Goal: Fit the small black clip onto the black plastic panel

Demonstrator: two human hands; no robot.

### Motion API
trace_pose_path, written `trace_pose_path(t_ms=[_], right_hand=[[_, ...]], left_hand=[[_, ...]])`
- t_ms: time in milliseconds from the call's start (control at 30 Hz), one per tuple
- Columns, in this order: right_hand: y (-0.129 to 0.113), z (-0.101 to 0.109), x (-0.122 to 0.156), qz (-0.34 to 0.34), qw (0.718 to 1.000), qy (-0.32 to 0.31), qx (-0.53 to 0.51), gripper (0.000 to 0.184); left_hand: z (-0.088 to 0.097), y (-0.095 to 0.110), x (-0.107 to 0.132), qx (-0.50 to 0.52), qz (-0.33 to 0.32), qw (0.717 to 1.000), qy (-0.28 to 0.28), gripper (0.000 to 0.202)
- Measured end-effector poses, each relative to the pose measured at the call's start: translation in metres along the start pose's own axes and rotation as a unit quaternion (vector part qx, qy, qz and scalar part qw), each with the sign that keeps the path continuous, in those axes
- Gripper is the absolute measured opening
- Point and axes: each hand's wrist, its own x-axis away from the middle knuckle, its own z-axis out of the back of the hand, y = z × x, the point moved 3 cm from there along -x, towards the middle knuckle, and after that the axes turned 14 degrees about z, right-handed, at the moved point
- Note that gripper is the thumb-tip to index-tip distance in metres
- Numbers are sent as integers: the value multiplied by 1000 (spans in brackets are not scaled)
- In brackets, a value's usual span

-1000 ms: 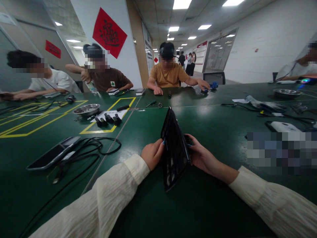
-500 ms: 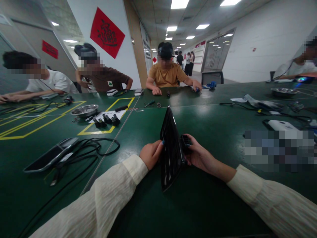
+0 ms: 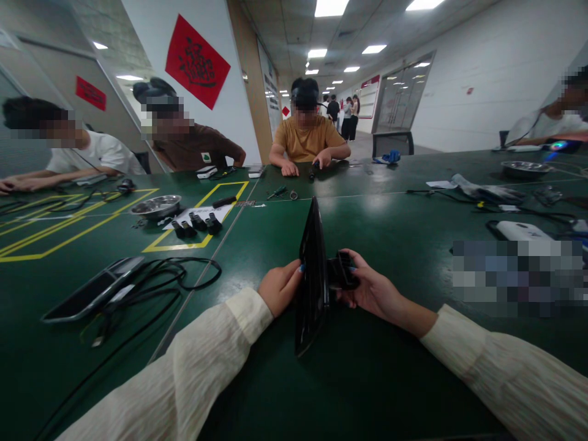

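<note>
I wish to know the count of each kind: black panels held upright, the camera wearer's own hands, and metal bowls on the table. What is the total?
Black panel: 1
Own hands, left hand and right hand: 2
Metal bowls: 2
Total: 5

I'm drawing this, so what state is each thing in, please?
Dark panel, held upright, nearly edge-on
Black bracket, held at panel, fastening unclear
Left hand, gripping panel
Right hand, gripping bracket
Grey-edged device, lying flat
Black cables, loosely looped
Left metal bowl, upright
Ceiling lights, lit
</note>
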Motion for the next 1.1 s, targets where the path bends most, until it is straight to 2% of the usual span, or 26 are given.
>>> trace_pose_path(t_ms=[100, 300, 500, 633, 767, 1100], right_hand=[[0, -1, 1, 17, 1000, 7, -5, 54], [-2, -4, 0, 35, 998, 36, -22, 57], [0, -4, -2, 2, 999, 46, -12, 54], [-2, -5, -1, -12, 999, 50, -5, 58], [-2, -4, -1, -8, 999, 40, -7, 62], [0, -6, -4, 5, 1000, 11, 18, 68]], left_hand=[[0, 0, 0, -3, -10, 1000, -24, 42], [-1, 4, 1, -24, -4, 1000, -13, 40], [-1, 4, 1, -14, -5, 1000, -21, 38], [1, 5, 3, -23, 0, 1000, -2, 37], [4, 8, 5, -7, -9, 1000, 14, 37], [2, 5, 3, -7, -2, 1000, 4, 37]])
